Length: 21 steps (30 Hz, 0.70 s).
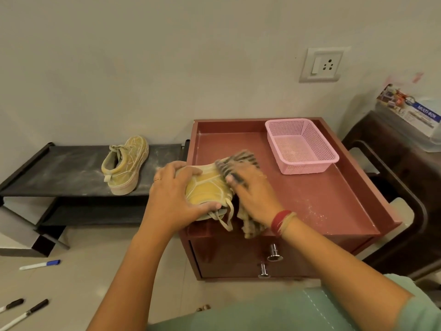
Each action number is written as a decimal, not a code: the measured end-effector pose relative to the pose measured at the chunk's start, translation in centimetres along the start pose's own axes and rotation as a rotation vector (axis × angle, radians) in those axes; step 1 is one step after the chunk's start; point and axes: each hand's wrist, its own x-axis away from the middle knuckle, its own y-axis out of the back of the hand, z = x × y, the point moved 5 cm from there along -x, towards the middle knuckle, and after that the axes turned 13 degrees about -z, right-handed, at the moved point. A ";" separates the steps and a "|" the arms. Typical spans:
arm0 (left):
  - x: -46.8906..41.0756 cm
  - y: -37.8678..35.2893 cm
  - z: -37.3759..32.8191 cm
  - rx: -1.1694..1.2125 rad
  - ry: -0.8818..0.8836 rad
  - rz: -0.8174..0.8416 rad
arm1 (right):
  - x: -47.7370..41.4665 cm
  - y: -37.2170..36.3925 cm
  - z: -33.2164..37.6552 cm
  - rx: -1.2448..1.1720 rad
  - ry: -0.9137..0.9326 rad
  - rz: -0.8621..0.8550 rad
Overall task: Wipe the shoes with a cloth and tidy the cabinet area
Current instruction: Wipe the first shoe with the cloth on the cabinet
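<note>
A yellow shoe (pixel 207 190) lies at the front left corner of the red-brown cabinet top (pixel 317 194). My left hand (pixel 171 194) grips it from the left, thumb under its near edge. My right hand (pixel 253 197) holds a striped cloth (pixel 238 161) against the shoe's right side; the cloth is blurred, and part of it hangs below my wrist over the cabinet front. The second yellow shoe (pixel 125 164) stands alone on the dusty black shoe rack (pixel 59 173) to the left.
A pink mesh basket (pixel 301 145) sits at the cabinet top's back right. White dust speckles the top's front right. Two drawer knobs (pixel 274 253) face me. Markers (pixel 39 265) lie on the floor at left. A dark chair (pixel 405 177) with a box stands right.
</note>
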 end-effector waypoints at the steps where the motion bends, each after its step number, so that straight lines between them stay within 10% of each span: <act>1: 0.0 0.0 0.0 0.003 -0.008 -0.004 | 0.8 -0.5 1.1 -0.071 0.044 0.051; 6: -0.3 0.1 0.1 0.052 0.063 -0.021 | 1.2 -0.3 -0.1 -0.147 -0.161 -0.055; 12: -0.4 0.3 0.1 0.073 0.060 0.006 | 2.2 0.6 0.4 0.123 0.216 0.064; 21: -0.6 0.5 0.1 0.077 0.084 0.015 | 1.3 1.1 -1.0 0.089 -0.041 -0.048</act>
